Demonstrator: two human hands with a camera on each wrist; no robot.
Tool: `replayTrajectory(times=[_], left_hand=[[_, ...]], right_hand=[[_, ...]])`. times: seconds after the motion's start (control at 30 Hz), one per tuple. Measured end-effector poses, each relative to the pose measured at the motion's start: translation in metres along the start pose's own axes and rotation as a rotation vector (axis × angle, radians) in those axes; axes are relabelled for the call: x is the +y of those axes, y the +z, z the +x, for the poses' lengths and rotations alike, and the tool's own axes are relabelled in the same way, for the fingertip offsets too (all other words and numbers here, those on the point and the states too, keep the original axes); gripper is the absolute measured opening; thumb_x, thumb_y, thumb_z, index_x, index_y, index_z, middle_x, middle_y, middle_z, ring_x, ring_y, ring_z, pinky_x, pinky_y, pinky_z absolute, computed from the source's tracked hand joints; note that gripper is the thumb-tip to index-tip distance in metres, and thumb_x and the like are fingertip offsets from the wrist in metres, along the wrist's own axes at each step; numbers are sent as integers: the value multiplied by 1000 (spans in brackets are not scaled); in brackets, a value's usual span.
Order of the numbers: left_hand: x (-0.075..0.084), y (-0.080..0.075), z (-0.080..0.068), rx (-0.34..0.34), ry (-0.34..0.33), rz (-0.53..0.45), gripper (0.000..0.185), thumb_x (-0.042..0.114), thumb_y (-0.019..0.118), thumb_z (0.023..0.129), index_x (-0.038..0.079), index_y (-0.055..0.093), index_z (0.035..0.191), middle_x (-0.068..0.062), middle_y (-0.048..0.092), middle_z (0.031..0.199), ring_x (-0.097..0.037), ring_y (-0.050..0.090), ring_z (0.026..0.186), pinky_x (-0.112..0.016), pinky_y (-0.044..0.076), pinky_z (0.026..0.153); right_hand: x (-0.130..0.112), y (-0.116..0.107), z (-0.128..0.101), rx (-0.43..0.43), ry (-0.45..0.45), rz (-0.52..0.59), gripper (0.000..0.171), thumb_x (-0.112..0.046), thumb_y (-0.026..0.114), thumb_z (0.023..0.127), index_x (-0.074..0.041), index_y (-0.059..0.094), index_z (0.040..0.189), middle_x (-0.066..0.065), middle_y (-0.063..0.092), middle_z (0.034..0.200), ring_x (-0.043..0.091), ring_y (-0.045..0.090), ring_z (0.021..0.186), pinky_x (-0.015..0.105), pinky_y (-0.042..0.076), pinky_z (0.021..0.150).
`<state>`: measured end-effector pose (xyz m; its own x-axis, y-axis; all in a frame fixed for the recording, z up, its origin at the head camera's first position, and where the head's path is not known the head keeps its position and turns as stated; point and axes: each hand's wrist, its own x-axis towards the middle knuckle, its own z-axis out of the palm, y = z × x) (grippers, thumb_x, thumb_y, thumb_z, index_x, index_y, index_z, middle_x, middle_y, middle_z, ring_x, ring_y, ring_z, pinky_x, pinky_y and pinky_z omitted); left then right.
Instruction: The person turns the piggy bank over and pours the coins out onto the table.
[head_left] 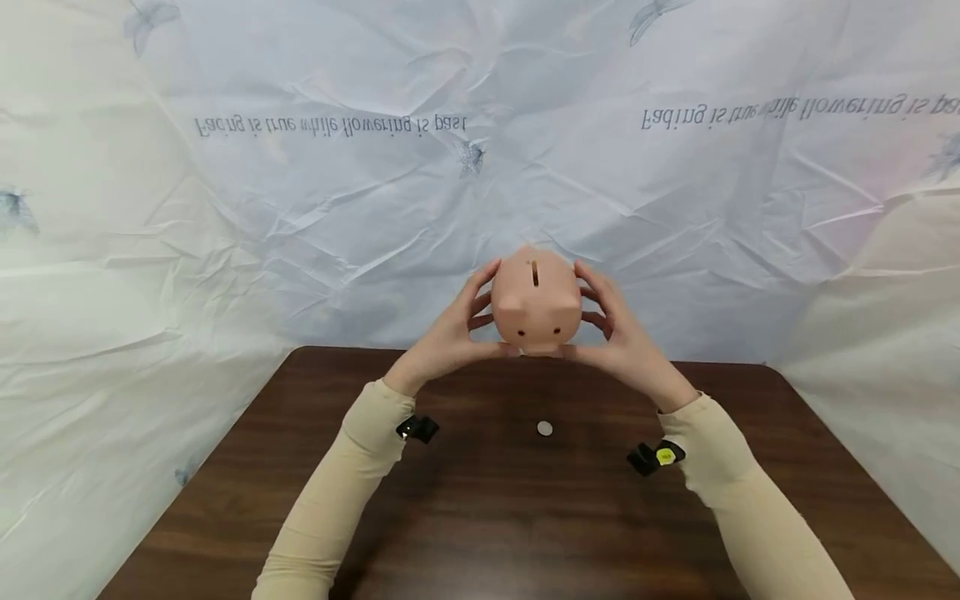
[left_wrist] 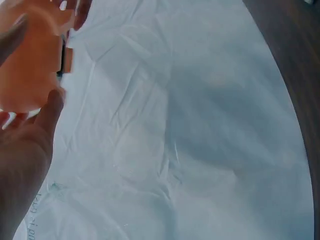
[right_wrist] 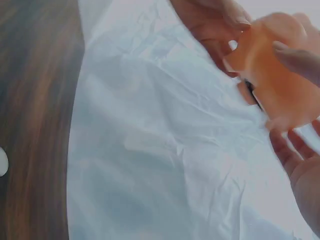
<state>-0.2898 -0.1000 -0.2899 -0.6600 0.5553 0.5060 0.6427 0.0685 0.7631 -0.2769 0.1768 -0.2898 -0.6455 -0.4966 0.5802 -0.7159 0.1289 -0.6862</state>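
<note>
Piggy bank [head_left: 537,302]: pink, with a coin slot on top and two dark nostril dots on the snout turned toward the camera; held at the centre of the head view, raised above the far edge of the table [head_left: 480,517]; seen as a blurred orange-pink mass at the upper left of the left wrist view [left_wrist: 27,60] and the upper right of the right wrist view [right_wrist: 277,75].

Left hand [head_left: 450,337]: placed against the bank's left flank; fingers curled and slightly spread round the side, thumb beneath the snout.

Right hand [head_left: 618,333]: placed against the opposite flank; fingers likewise curled and slightly spread, thumb set under the bank.

Coin [head_left: 544,428]: small, round, silvery; laid flat on the table below the bank, between the two forearms and well apart from both hands; shown cut off at the left edge of the right wrist view [right_wrist: 2,161].

Sleeves [head_left: 352,475]: beige, long; a black wrist-mounted device [head_left: 417,428] is carried at each cuff.

Backdrop [head_left: 300,208]: crumpled white sheet, printed with mirrored lettering and faint butterfly motifs; hung behind and beside the dark brown wooden table.
</note>
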Motion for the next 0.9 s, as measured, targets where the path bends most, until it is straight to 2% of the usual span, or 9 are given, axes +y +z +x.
replayTrajectory(times=[0.07, 0.1, 0.2, 0.33, 0.43, 0.57, 0.67, 0.77, 0.9], left_hand=[[-1, 2, 1, -44, -4, -19, 111, 4, 84, 83, 33, 12, 162, 7, 18, 166, -19, 34, 147, -35, 43, 111], [-6, 4, 1, -68, -40, -44, 108, 5, 84, 83, 33, 14, 161, 6, 23, 163, -18, 38, 144, -35, 44, 110], [-29, 13, -4, -133, -234, -150, 93, 14, 81, 88, 29, 22, 159, 1, 42, 152, -18, 53, 132, -39, 49, 104], [-59, 28, -15, -173, -519, -234, 72, 35, 72, 96, 14, 35, 154, -7, 57, 137, -22, 62, 118, -44, 50, 103], [-71, 36, -18, -162, -682, -273, 72, 50, 65, 96, 6, 43, 149, -10, 61, 130, -24, 65, 112, -43, 53, 100], [-77, 40, -16, -214, -783, -258, 72, 63, 55, 97, 2, 58, 136, -13, 68, 113, -25, 69, 101, -41, 56, 95], [-78, 38, -12, -237, -787, -244, 73, 66, 51, 97, 2, 64, 128, -14, 70, 107, -26, 69, 98, -42, 56, 95], [-74, 32, -4, -176, -716, -230, 72, 61, 61, 95, 5, 55, 139, -11, 65, 118, -26, 67, 103, -46, 53, 98], [-45, 23, 2, -75, -391, -106, 87, 40, 80, 88, 21, 31, 157, 1, 46, 147, -18, 57, 125, -43, 49, 105]], right_hand=[[1, 1, -3, -11, -5, -18, 106, 4, 81, 82, -18, 16, 163, 11, 21, 162, 35, 29, 144, 30, 45, 106], [5, 3, -4, -29, 45, 3, 105, 2, 82, 83, -20, 16, 162, 11, 24, 161, 34, 33, 143, 32, 47, 105], [26, 10, -12, -87, 331, 131, 98, -14, 80, 89, -23, 14, 161, 14, 33, 158, 32, 43, 139, 41, 48, 105], [55, 19, -27, -171, 694, 321, 89, -36, 66, 100, -15, 6, 162, 26, 40, 151, 39, 53, 130, 53, 44, 108], [69, 26, -36, -230, 810, 379, 81, -48, 52, 104, -3, 15, 160, 27, 52, 139, 37, 61, 119, 50, 49, 104], [74, 33, -41, -287, 866, 336, 79, -62, 38, 104, 4, 44, 146, 19, 69, 114, 32, 69, 101, 47, 57, 92], [76, 34, -37, -288, 895, 313, 82, -67, 35, 102, 3, 51, 143, 21, 71, 109, 36, 70, 98, 49, 57, 91], [71, 27, -29, -227, 843, 310, 78, -59, 44, 103, -2, 33, 155, 25, 64, 123, 39, 67, 105, 50, 55, 95], [44, 11, -22, -119, 529, 193, 90, -31, 69, 99, -22, 6, 163, 21, 46, 148, 34, 57, 124, 54, 48, 102]])
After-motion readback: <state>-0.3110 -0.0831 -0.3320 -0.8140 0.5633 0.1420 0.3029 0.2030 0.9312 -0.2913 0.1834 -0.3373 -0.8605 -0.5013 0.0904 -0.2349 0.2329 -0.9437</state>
